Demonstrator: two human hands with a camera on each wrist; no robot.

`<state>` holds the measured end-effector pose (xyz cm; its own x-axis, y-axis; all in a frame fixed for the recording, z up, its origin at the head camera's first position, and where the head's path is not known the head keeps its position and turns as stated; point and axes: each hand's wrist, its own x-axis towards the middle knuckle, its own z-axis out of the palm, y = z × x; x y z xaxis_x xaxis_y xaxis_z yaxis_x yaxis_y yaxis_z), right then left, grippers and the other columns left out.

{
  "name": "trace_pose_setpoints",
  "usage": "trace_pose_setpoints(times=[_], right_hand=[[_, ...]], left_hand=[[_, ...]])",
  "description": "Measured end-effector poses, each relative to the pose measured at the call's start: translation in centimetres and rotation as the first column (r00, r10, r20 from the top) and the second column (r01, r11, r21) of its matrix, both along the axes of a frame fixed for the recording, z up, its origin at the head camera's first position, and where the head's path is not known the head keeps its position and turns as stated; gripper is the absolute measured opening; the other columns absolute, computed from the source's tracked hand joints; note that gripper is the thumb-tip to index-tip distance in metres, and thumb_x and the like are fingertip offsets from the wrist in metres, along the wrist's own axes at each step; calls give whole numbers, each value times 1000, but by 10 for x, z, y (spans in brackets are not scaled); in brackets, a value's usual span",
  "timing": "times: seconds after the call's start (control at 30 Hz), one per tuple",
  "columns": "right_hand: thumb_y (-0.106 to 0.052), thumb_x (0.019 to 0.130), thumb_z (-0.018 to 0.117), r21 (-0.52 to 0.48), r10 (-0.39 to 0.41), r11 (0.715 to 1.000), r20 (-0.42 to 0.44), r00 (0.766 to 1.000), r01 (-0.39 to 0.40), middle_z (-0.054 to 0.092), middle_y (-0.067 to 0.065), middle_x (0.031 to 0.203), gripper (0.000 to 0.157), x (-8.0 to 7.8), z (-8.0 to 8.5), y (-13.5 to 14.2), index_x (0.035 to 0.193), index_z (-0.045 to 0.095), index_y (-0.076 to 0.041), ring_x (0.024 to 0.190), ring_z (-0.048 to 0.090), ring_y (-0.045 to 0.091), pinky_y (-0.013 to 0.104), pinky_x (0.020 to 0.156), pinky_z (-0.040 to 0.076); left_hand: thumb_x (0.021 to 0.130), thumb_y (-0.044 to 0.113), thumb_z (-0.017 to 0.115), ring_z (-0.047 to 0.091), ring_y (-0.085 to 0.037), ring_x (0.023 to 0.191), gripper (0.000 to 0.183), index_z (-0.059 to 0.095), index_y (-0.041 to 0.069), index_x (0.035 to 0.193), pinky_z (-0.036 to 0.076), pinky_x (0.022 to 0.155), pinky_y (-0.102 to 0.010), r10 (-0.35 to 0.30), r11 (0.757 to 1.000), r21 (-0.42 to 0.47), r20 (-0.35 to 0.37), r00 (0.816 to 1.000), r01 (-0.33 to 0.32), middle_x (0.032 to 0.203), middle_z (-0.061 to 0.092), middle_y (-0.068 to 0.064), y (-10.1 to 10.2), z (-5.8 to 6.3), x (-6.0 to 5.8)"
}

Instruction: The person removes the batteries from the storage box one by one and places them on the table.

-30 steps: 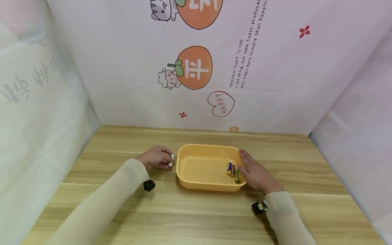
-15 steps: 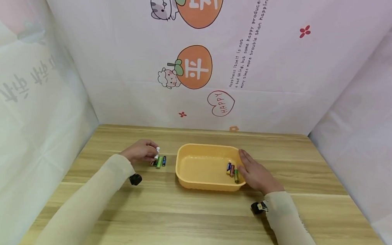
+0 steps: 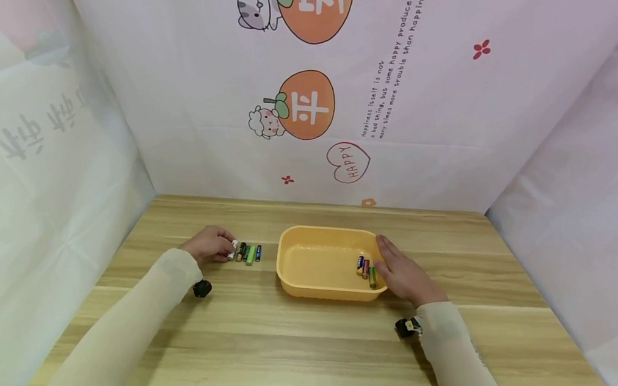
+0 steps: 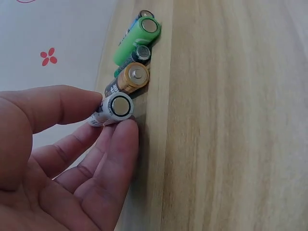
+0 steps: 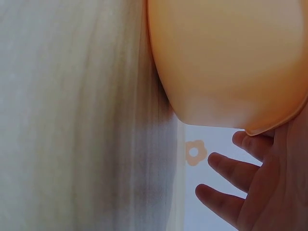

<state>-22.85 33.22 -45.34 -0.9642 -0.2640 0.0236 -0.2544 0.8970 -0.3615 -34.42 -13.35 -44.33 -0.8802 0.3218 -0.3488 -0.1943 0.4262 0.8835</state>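
My left hand [image 3: 211,244] pinches a white battery [image 4: 113,108] between thumb and fingers, at the left end of a row of batteries on the table. Beside it in that row stand a gold-topped battery [image 4: 134,77], a black one [image 4: 139,54], a thicker green one [image 4: 137,38] and a blue one [image 3: 258,253]. My right hand [image 3: 407,276] lies against the right end of a yellow plastic tub [image 3: 285,275], its fingers straight and spread along the outside in the right wrist view. The right thumb is hidden there.
Inside the tub, near its right end, lie a blue battery [image 3: 361,266], a reddish-brown battery [image 3: 366,269] and a green battery [image 3: 373,277]. Printed white cloth [image 3: 422,164] rises behind the wood-grain table [image 3: 279,355] and along both sides.
The left hand, carrying the white battery, has moved left from beside the tub to the far end of the row, uncovering the other batteries. The right hand and tub have stayed put.
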Motion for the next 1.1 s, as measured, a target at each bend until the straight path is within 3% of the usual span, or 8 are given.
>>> trace_pose_setpoints(times=[0.2, 0.33, 0.73, 1.1], right_hand=[[-37, 107, 31, -31, -1, 1000, 1, 1000, 1, 8, 14, 161, 63, 1, 1, -1, 156, 3, -8, 143, 18, 37, 56, 112, 23], [-37, 107, 30, -26, 3, 1000, 8, 1000, -3, 6, 11, 162, 63, 0, 1, -1, 157, 1, -10, 143, 18, 37, 56, 112, 22], [-36, 107, 31, -26, -6, 1000, 14, 1000, 7, 6, 11, 162, 63, 1, 1, 0, 157, 2, -10, 144, 15, 34, 54, 113, 21], [-37, 107, 31, -36, -15, 999, 13, 1000, 16, 6, 8, 162, 63, 1, 0, 0, 157, 4, -10, 145, 15, 32, 54, 114, 20]], left_hand=[[90, 5, 64, 60, -20, 78, 34, 57, -7, 121, 56, 65, -31, -38, 986, -163, -101, 994, 21, 98, 63, -15, 3, 1, 0], [89, 8, 68, 61, -19, 73, 30, 61, -5, 115, 55, 61, -30, -45, 974, -225, -135, 990, 14, 92, 65, -13, 4, 0, 0], [94, 9, 63, 63, -20, 79, 28, 60, -6, 118, 56, 65, -30, -70, 971, -237, -130, 989, 37, 94, 66, -14, 10, 1, 3], [95, 11, 62, 63, -22, 79, 30, 59, -6, 119, 56, 67, -33, -47, 982, -188, -135, 990, 21, 95, 66, -15, 0, 5, 3]])
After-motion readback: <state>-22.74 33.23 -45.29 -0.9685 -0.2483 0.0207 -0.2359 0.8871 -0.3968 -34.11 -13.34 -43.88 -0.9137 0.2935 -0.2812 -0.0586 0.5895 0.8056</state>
